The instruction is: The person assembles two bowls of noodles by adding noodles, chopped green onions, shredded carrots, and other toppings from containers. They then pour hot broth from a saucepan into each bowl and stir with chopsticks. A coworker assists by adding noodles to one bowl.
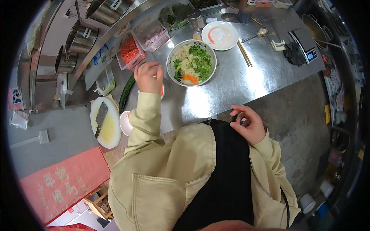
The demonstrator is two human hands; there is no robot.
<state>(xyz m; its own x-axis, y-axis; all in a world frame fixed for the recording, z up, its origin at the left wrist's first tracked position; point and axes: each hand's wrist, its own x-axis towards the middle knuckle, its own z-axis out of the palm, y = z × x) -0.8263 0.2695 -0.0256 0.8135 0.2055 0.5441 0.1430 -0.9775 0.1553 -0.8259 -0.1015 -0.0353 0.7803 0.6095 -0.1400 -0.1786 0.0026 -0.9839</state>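
Observation:
My left hand (pixel 148 78) hovers over the steel table, its fingers loosely bent and apart, nothing seen in them. Just right of it stands a white bowl (pixel 211 78) holding noodles, chopped greens (pixel 201 59) and an orange piece (pixel 190 79). Partly hidden behind my left wrist is a small bowl (pixel 163 92) with orange bits. Beyond the hand is a clear tub of shredded carrot (pixel 131 50). Close to my body, past the table's edge, my right hand (pixel 249 125) is half curled, with a gap between thumb and fingers and nothing visible in it.
A cucumber (pixel 126 92) and a white cutting board (pixel 110 131) with a knife (pixel 101 117) lie left. Farther back are sliced onions (pixel 153 37), a plate (pixel 227 36) and a jar (pixel 196 20). Chopsticks (pixel 244 54), a ladle (pixel 262 32) and a scale (pixel 304 44) lie right.

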